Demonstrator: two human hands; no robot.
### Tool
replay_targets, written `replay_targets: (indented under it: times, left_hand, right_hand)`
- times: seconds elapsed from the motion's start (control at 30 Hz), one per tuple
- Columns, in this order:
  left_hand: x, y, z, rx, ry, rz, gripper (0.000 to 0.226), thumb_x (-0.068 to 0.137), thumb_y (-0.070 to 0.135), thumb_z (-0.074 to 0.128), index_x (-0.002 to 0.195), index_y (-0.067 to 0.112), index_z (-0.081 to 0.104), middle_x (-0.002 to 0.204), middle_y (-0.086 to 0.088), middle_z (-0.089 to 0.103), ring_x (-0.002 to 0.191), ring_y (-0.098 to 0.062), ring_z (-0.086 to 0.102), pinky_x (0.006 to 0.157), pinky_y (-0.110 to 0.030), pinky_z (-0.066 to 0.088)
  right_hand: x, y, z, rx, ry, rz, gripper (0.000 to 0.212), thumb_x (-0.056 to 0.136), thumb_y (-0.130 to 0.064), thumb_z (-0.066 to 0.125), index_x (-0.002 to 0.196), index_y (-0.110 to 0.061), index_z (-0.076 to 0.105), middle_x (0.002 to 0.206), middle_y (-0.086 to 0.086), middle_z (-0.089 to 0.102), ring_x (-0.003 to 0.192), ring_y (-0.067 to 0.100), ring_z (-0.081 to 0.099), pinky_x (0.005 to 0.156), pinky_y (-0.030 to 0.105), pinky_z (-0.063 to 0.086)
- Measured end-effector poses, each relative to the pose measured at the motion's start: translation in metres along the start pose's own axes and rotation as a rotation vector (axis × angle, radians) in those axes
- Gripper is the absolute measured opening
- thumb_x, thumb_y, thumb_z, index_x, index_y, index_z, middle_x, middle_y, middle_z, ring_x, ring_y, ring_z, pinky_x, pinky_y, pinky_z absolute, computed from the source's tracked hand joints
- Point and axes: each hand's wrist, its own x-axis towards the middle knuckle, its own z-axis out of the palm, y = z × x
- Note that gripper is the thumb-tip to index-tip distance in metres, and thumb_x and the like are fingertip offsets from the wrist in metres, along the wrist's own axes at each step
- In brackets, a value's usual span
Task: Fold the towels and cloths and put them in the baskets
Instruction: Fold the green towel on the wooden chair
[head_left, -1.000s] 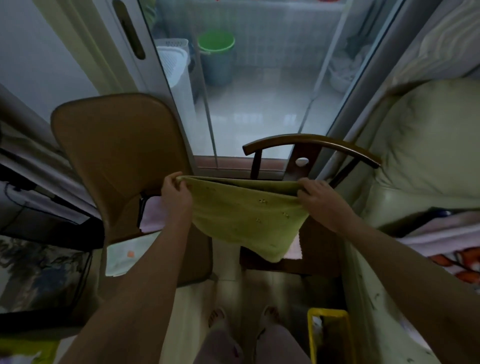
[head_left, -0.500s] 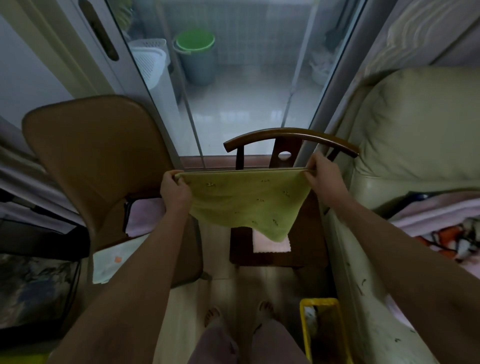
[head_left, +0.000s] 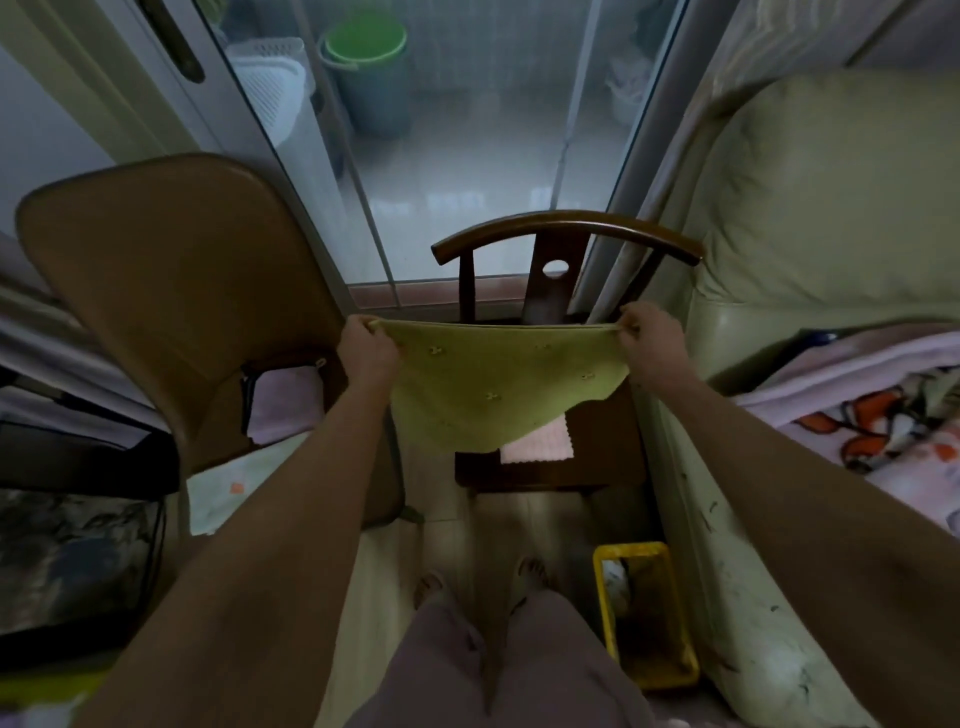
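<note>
The fingers (head_left: 375, 332) of the left hand (head_left: 367, 352) are curled tight on one top corner of a green towel (head_left: 493, 387), and the right hand (head_left: 647, 338) pinches the other top corner the same way. Between them the top edge is pulled straight, and the rest of the towel hangs down in the air in front of the person, above a dark wooden chair (head_left: 563, 244). Its bottom edge is crooked, lower on one side, so it looks spread out and not folded yet. On the seat of that chair lies a small pink cloth (head_left: 537, 441), partly hidden by the green towel. On the big brown chair (head_left: 171, 280) to the left there is another pink cloth (head_left: 283, 400) and a pale white one (head_left: 234, 483) below it. A yellow basket (head_left: 644, 618) stands on the floor by the person's feet, next to the pale sofa (head_left: 831, 208). I cannot tell if anything folded is inside it. So the job seems to be near its start: this towel needs folding and dropping in the basket, and the other cloths are waiting.
</note>
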Motion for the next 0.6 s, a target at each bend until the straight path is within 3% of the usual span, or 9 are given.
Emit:
replay_targets:
  times: [0.1, 0.13, 0.23, 0.33, 0.4, 0.5, 0.6]
  left_hand:
    - [-0.007, 0.002, 0.007, -0.095, -0.043, 0.031, 0.021, 0.101, 0.009, 0.037, 0.115, 0.004, 0.052, 0.104, -0.008, 0.051, 0.094, -0.018, 0.048, 0.075, -0.027, 0.040]
    - [-0.009, 0.000, 0.010, -0.113, -0.071, 0.052, 0.017, 0.101, 0.010, 0.038, 0.110, 0.007, 0.052, 0.100, -0.006, 0.050, 0.092, -0.018, 0.049, 0.075, -0.029, 0.043]
    - [-0.010, -0.016, 0.013, -0.111, -0.151, 0.031, 0.010, 0.101, 0.013, 0.039, 0.104, 0.011, 0.049, 0.099, -0.008, 0.051, 0.091, -0.020, 0.052, 0.078, -0.033, 0.050]
    - [-0.011, -0.036, 0.010, 0.058, -0.349, 0.043, 0.018, 0.100, 0.011, 0.042, 0.113, 0.003, 0.052, 0.107, -0.016, 0.053, 0.094, -0.025, 0.054, 0.076, -0.035, 0.052]
    - [-0.016, -0.040, 0.014, 0.191, -0.362, 0.109, 0.020, 0.099, 0.011, 0.043, 0.114, 0.002, 0.052, 0.105, -0.014, 0.053, 0.091, -0.024, 0.053, 0.070, -0.035, 0.048]
    - [-0.019, -0.035, 0.030, 0.180, -0.247, 0.065, 0.020, 0.099, 0.012, 0.041, 0.114, 0.002, 0.050, 0.103, -0.010, 0.050, 0.089, -0.022, 0.050, 0.070, -0.034, 0.042]
    - [-0.015, -0.035, 0.039, 0.107, -0.394, 0.009, 0.020, 0.097, 0.011, 0.049, 0.114, 0.000, 0.055, 0.108, -0.013, 0.058, 0.095, -0.025, 0.059, 0.080, -0.037, 0.054]
  right_hand:
    - [-0.007, 0.002, -0.001, 0.395, 0.059, 0.271, 0.012, 0.093, -0.005, 0.051, 0.103, -0.004, 0.058, 0.100, 0.008, 0.058, 0.093, 0.021, 0.053, 0.068, 0.019, 0.047]
    - [-0.011, 0.003, -0.003, 0.513, 0.080, 0.364, 0.004, 0.093, -0.007, 0.053, 0.096, -0.006, 0.055, 0.091, 0.006, 0.056, 0.090, 0.022, 0.053, 0.065, 0.020, 0.048]
    - [-0.021, 0.019, -0.010, 0.805, 0.008, 0.505, 0.011, 0.090, -0.009, 0.063, 0.084, -0.009, 0.053, 0.086, 0.006, 0.055, 0.091, 0.027, 0.060, 0.078, 0.037, 0.059]
    - [-0.035, 0.044, -0.018, 0.768, -0.101, 0.496, 0.007, 0.085, -0.007, 0.069, 0.084, -0.009, 0.062, 0.089, 0.010, 0.062, 0.089, 0.027, 0.065, 0.078, 0.036, 0.059]
    - [-0.043, 0.056, -0.021, 0.715, -0.064, 0.492, 0.003, 0.085, -0.007, 0.069, 0.085, -0.007, 0.066, 0.087, 0.011, 0.064, 0.086, 0.026, 0.065, 0.077, 0.032, 0.058]
    - [-0.051, 0.062, -0.017, 0.747, -0.107, 0.552, 0.023, 0.087, -0.006, 0.066, 0.106, 0.007, 0.063, 0.093, 0.012, 0.062, 0.089, 0.025, 0.063, 0.071, 0.029, 0.060]
    - [-0.050, 0.073, -0.017, 0.716, -0.045, 0.603, 0.037, 0.090, -0.011, 0.064, 0.120, 0.009, 0.058, 0.099, 0.012, 0.063, 0.082, 0.019, 0.063, 0.069, 0.020, 0.057]
